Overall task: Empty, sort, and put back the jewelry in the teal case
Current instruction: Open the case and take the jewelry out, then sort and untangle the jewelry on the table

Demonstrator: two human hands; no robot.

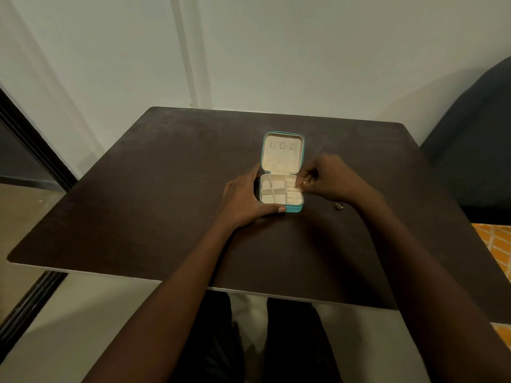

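Observation:
The teal case (293, 209) lies open in the middle of the dark table (154, 189), its lid tipped back to show a cream lining and three small hooks. The cream compartments look bare. My left hand (243, 197) grips the case's left side, thumb along its front edge. My right hand (329, 178) is at the case's right edge and pinches a small gold ring (304, 182) over the ring rolls. A small gold piece of jewelry (339, 205) lies on the table just under my right wrist.
A white wall stands behind the table. A dark cushioned seat (475, 150) sits at the right, with an orange patterned cloth (495, 244) below it. My legs show under the table's near edge.

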